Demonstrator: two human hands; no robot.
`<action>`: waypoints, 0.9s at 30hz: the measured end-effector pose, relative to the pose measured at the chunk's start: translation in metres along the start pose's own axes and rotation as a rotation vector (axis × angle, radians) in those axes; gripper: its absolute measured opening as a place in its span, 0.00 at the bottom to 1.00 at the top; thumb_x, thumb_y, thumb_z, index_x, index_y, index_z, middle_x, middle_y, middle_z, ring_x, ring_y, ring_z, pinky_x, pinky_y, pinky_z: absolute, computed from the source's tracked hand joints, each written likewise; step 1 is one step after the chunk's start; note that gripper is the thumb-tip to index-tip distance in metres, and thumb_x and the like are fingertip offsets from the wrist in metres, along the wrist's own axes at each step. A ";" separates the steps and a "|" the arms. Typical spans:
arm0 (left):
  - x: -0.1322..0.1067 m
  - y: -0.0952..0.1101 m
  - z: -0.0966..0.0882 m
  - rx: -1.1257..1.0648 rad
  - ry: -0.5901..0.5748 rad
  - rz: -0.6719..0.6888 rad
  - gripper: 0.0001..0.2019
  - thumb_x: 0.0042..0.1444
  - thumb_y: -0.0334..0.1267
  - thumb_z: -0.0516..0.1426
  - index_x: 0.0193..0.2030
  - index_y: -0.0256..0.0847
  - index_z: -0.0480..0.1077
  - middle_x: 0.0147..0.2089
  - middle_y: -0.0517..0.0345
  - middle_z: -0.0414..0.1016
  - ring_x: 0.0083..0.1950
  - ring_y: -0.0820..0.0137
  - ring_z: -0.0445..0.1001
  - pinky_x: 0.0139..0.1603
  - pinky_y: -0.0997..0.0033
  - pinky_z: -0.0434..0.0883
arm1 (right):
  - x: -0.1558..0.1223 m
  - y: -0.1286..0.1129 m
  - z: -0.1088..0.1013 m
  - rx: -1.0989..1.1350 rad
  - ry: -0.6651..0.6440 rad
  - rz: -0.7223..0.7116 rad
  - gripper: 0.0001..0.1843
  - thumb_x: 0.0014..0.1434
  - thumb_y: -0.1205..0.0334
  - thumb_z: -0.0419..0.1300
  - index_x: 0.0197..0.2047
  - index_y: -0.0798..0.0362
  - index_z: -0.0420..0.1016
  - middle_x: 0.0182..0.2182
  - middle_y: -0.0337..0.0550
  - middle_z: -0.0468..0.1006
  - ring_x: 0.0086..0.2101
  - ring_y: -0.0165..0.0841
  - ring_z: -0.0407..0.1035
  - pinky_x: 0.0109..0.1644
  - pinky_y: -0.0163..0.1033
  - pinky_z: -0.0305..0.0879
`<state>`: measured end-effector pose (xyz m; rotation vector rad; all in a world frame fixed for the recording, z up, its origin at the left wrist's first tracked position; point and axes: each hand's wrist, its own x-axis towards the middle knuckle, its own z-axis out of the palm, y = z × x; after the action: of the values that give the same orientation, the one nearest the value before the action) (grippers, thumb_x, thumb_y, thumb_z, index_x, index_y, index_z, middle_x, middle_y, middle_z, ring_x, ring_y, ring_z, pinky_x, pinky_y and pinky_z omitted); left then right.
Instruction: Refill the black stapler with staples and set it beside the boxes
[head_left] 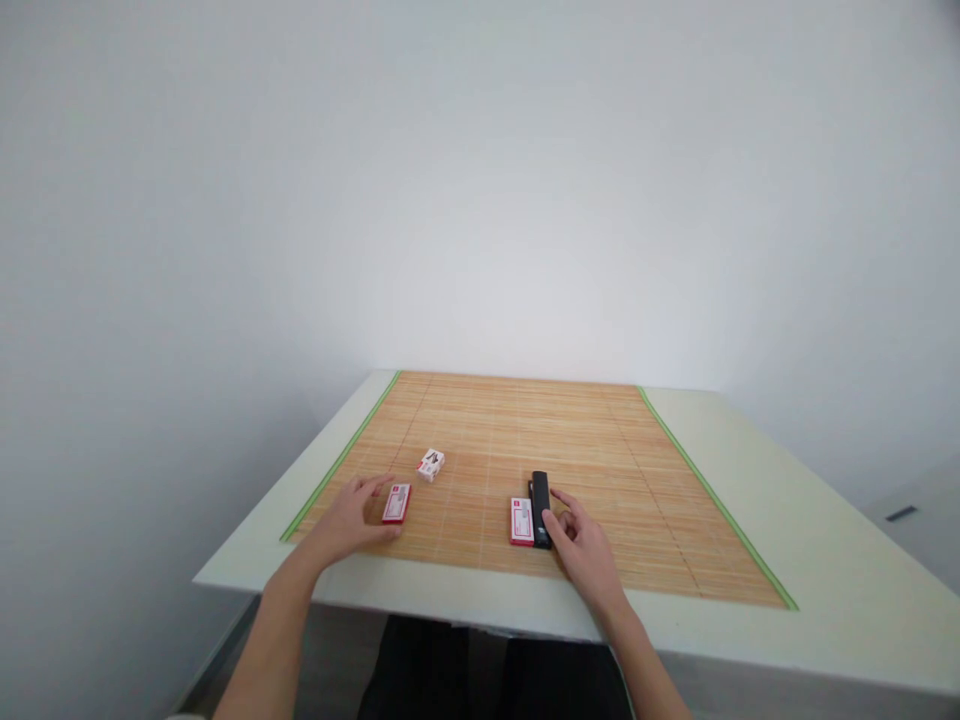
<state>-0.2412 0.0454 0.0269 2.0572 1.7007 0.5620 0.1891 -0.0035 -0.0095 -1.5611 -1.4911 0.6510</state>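
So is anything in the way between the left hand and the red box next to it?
Nothing visible. The left hand lies right beside the red box; the white box sits farther back.

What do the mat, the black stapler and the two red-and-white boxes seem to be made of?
The mat looks like bamboo slats, matte: fine parallel tan strips with stitch lines. The black stapler seems plastic or painted metal; its dull, even surface leaves it open. The red-and-white boxes look like cardboard: flat printed faces.

A black stapler (540, 500) lies flat on the bamboo mat (525, 430), a red-and-white box (522, 521) touching its left side, a second box (397, 503) well left
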 end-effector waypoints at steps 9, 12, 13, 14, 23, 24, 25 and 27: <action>0.009 0.090 0.044 -0.186 0.008 0.166 0.31 0.47 0.55 0.69 0.56 0.46 0.72 0.56 0.54 0.71 0.46 0.62 0.73 0.50 0.62 0.71 | -0.001 -0.004 -0.002 -0.071 -0.061 -0.043 0.31 0.66 0.38 0.54 0.59 0.53 0.77 0.24 0.38 0.76 0.27 0.36 0.71 0.33 0.39 0.61; 0.011 0.141 0.077 -0.310 -0.012 0.281 0.31 0.46 0.50 0.71 0.56 0.47 0.71 0.57 0.54 0.71 0.48 0.63 0.73 0.51 0.63 0.71 | -0.001 -0.003 -0.002 -0.080 -0.060 -0.040 0.31 0.66 0.38 0.54 0.59 0.53 0.77 0.25 0.38 0.77 0.28 0.37 0.72 0.34 0.39 0.62; 0.013 0.153 0.086 -0.327 -0.022 0.302 0.31 0.45 0.48 0.71 0.56 0.47 0.71 0.56 0.54 0.71 0.47 0.63 0.73 0.50 0.64 0.71 | -0.001 -0.003 -0.002 -0.083 -0.064 -0.041 0.31 0.66 0.38 0.54 0.59 0.53 0.77 0.25 0.38 0.77 0.28 0.37 0.72 0.34 0.39 0.63; 0.014 0.162 0.094 -0.337 -0.027 0.317 0.31 0.44 0.47 0.71 0.55 0.46 0.71 0.56 0.54 0.72 0.48 0.63 0.73 0.49 0.65 0.71 | -0.001 -0.003 -0.003 -0.085 -0.068 -0.043 0.31 0.66 0.38 0.54 0.59 0.52 0.77 0.25 0.38 0.78 0.28 0.37 0.72 0.34 0.39 0.63; 0.023 0.176 0.113 -0.442 -0.124 0.258 0.28 0.45 0.44 0.70 0.54 0.45 0.71 0.48 0.56 0.79 0.44 0.62 0.76 0.43 0.66 0.70 | 0.001 -0.001 -0.001 -0.086 -0.081 -0.046 0.30 0.67 0.38 0.54 0.59 0.52 0.77 0.24 0.38 0.78 0.27 0.36 0.72 0.33 0.38 0.61; 0.023 0.177 0.114 -0.463 -0.135 0.263 0.28 0.46 0.43 0.70 0.54 0.45 0.72 0.47 0.56 0.80 0.44 0.62 0.77 0.43 0.66 0.71 | 0.001 -0.001 -0.001 -0.084 -0.085 -0.046 0.30 0.67 0.38 0.54 0.59 0.52 0.77 0.24 0.38 0.78 0.27 0.36 0.72 0.32 0.38 0.61; 0.024 0.178 0.116 -0.482 -0.141 0.268 0.27 0.46 0.43 0.70 0.54 0.45 0.72 0.47 0.56 0.80 0.44 0.62 0.77 0.44 0.66 0.71 | 0.001 -0.001 -0.001 -0.082 -0.091 -0.047 0.30 0.67 0.38 0.54 0.59 0.52 0.77 0.24 0.38 0.78 0.27 0.36 0.72 0.32 0.38 0.61; 0.024 0.180 0.119 -0.502 -0.137 0.278 0.27 0.46 0.42 0.70 0.54 0.45 0.72 0.47 0.55 0.80 0.45 0.62 0.77 0.45 0.65 0.72 | 0.001 0.000 -0.002 -0.077 -0.098 -0.052 0.31 0.67 0.38 0.54 0.59 0.52 0.77 0.24 0.37 0.77 0.26 0.36 0.72 0.31 0.38 0.60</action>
<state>-0.0244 0.0316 0.0278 1.9110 1.0636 0.8182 0.1903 -0.0030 -0.0083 -1.5618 -1.6411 0.6552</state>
